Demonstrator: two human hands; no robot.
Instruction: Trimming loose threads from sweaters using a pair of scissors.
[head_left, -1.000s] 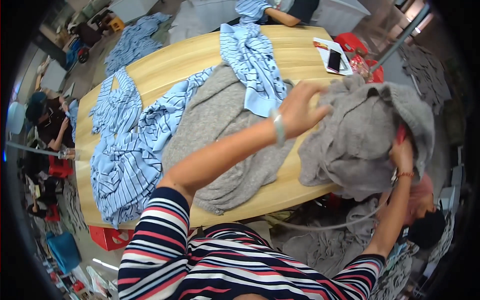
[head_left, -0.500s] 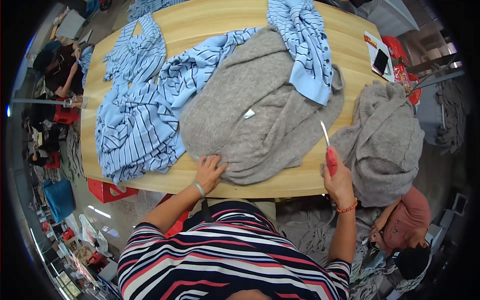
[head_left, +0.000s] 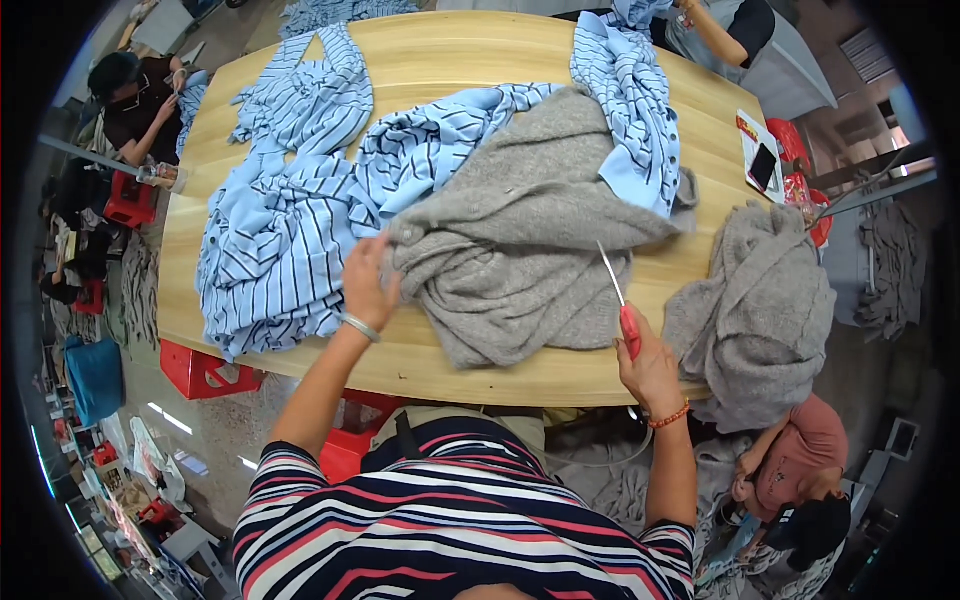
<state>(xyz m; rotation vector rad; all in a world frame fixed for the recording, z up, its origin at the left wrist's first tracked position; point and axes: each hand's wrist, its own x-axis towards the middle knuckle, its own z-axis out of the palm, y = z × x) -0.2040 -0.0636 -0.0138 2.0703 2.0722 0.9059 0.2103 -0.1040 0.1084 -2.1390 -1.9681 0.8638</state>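
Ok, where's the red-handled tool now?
Head view, right of centre: the red-handled tool is in the right hand, at the right side of the central grey garment, left of the bundled grey garment.

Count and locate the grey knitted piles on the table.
2: the middle pile, left hand at its left edge; the right pile, at the right end. Others may be hidden.
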